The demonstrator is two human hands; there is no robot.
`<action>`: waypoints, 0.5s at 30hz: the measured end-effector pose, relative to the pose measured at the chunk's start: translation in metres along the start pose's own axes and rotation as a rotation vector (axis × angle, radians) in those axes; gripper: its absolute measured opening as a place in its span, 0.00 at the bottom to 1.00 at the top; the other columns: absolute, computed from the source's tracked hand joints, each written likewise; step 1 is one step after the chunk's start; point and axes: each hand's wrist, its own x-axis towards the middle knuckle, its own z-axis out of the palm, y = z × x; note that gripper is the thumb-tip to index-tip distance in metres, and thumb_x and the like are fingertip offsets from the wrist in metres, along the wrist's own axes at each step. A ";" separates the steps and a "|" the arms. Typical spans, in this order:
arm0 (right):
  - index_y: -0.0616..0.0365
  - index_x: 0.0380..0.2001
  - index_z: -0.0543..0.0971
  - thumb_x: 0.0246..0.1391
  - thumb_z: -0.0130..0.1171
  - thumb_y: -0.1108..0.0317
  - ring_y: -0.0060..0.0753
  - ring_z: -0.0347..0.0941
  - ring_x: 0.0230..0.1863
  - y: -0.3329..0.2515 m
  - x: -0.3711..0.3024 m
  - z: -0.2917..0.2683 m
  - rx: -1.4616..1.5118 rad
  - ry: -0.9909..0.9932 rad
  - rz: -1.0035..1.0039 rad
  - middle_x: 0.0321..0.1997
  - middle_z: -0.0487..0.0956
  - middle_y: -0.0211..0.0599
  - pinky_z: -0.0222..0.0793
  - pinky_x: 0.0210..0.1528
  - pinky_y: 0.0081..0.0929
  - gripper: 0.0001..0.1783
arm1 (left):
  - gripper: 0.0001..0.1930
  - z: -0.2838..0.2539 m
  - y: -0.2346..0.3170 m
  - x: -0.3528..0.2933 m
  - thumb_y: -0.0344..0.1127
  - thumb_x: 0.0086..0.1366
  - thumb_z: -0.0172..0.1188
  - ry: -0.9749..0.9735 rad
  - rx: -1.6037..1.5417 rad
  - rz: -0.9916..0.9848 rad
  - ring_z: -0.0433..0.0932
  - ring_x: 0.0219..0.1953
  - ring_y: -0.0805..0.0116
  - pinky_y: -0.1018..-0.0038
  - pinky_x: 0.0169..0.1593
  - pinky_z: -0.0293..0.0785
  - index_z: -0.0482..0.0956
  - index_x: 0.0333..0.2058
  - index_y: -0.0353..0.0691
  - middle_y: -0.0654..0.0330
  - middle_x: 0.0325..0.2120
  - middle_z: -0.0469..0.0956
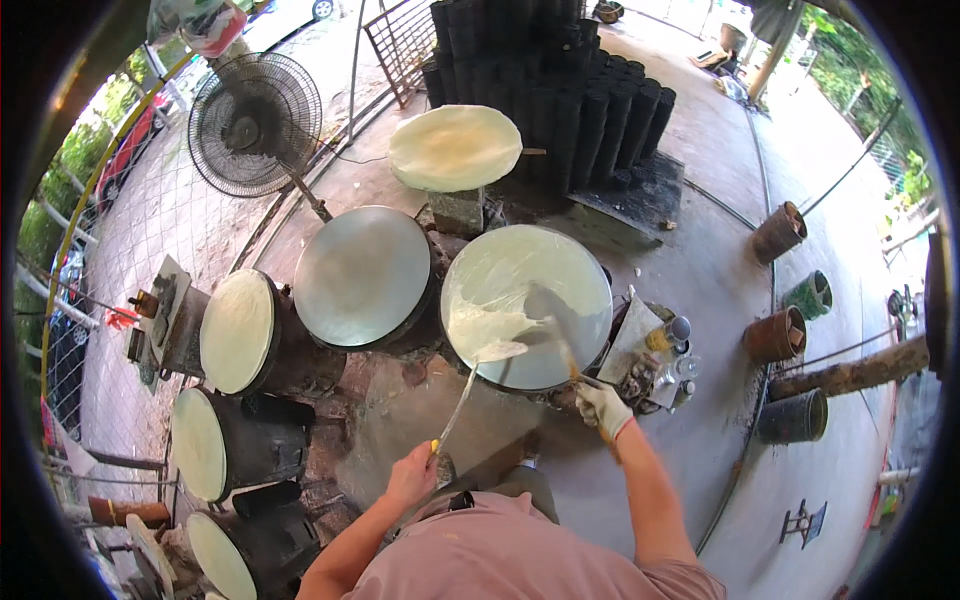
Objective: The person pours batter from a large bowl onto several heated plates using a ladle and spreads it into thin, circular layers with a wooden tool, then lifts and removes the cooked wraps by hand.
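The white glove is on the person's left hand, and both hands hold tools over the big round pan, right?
Not quite. In the head view the white glove is on the right hand; the left hand is bare. Both hands do hold long tools over the big round pan.

A round griddle point(527, 300) sits right of a second griddle point(364, 276); a fan point(255, 124) stands behind-left, stacked cylinders point(560, 80) behind.

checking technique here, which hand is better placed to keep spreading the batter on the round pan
Probably the right hand: its spreader already lies on the round pan. The left hand holds a ladle at the pan's near rim.
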 end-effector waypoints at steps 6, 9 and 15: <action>0.51 0.44 0.74 0.56 0.55 0.59 0.19 0.63 0.18 0.090 -0.005 0.188 0.202 -0.009 -0.116 0.23 0.71 0.27 0.59 0.19 0.22 0.14 | 0.17 -0.071 -0.024 -0.008 0.31 0.58 0.57 -0.006 -0.277 0.004 0.75 0.26 0.56 0.66 0.29 0.72 0.69 0.46 0.37 0.51 0.26 0.74; 0.53 0.42 0.76 0.57 0.53 0.60 0.23 0.65 0.16 0.090 0.055 0.258 0.165 -0.033 -0.184 0.21 0.73 0.28 0.61 0.19 0.24 0.13 | 0.16 -0.093 -0.070 -0.019 0.30 0.60 0.56 -0.020 -0.435 -0.097 0.70 0.19 0.71 0.74 0.22 0.66 0.69 0.47 0.37 0.59 0.21 0.70; 0.61 0.38 0.76 0.59 0.50 0.59 0.30 0.68 0.19 0.157 0.113 0.293 0.163 0.714 -0.419 0.20 0.72 0.34 0.63 0.23 0.29 0.16 | 0.11 -0.149 -0.130 -0.064 0.27 0.63 0.50 0.066 -0.821 -0.300 0.61 0.11 0.80 0.81 0.13 0.57 0.67 0.45 0.36 0.66 0.17 0.64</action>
